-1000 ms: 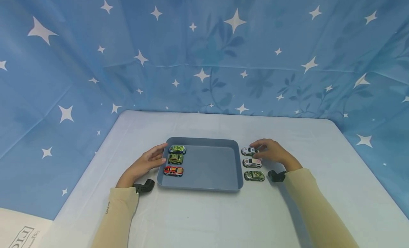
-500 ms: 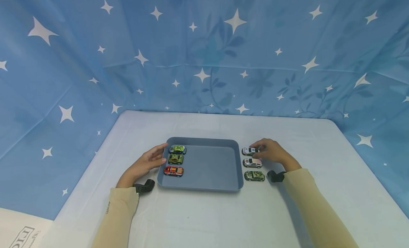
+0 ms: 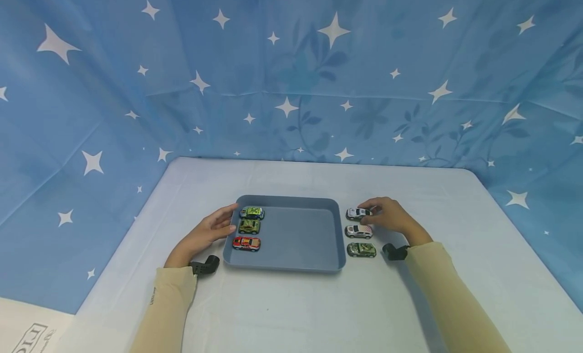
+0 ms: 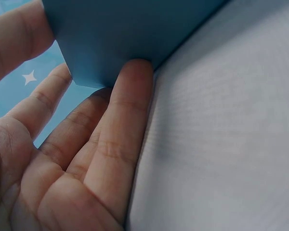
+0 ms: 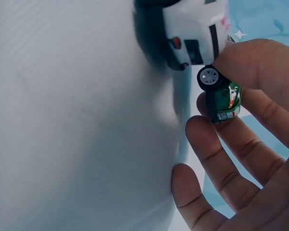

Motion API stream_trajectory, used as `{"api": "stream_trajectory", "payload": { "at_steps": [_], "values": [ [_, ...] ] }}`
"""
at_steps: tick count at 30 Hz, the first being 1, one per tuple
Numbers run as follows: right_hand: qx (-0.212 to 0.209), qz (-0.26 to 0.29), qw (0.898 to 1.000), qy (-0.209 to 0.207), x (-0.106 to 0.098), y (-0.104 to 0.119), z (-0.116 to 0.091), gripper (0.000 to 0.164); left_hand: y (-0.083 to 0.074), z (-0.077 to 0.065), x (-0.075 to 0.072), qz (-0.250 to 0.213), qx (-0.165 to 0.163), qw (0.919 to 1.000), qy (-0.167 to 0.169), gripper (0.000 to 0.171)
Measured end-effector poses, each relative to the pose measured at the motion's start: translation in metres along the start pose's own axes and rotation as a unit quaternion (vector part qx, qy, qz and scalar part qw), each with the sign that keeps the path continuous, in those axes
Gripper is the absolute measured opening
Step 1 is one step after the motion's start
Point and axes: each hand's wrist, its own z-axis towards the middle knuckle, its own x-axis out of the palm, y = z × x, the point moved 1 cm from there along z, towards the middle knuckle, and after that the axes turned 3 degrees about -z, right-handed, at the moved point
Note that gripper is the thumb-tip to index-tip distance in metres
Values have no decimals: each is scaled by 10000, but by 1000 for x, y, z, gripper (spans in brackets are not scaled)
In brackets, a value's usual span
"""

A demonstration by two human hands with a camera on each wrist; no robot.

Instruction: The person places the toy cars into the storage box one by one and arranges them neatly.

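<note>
So, six toy cars total around one grey-blue tray point(image 3: 302, 236). Three sit inside along its left end: one yellow-green car point(image 3: 252, 213), one camo car point(image 3: 249, 226), one red car point(image 3: 246, 244). Other three line up just off its right side: one white car point(image 3: 355, 213) toward its far corner, one silver car point(image 3: 358, 231), one dark green car point(image 3: 361, 250) nearest me. My right hand point(image 3: 389, 214) has the white car pinched, thumb against fingers. My left hand point(image 3: 210, 232) is loosely extended, touching the tray's left wall.
</note>
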Motion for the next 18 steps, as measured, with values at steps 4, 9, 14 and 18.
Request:
{"api": "stream_trajectory", "payload": {
  "at_steps": [4, 9, 14, 18],
  "values": [
    [-38, -7, 10000, -57, -1, 1, -3, 39, 1, 0, 0, -17, -19, 10000, -12, 76],
    [-127, -5, 9998, -144, -5, 5, -9, 37, 1, 0, 0, -86, 31, 10000, 12, 75],
    [-262, -22, 9994, -208, -8, 8, -14, 35, 1, 0, -1, -89, 76, 9999, 31, 74],
    [-356, -37, 9991, -226, -9, 11, -17, 36, 1, 1, -1, -60, 90, 9999, 45, 74]
  ]
}}
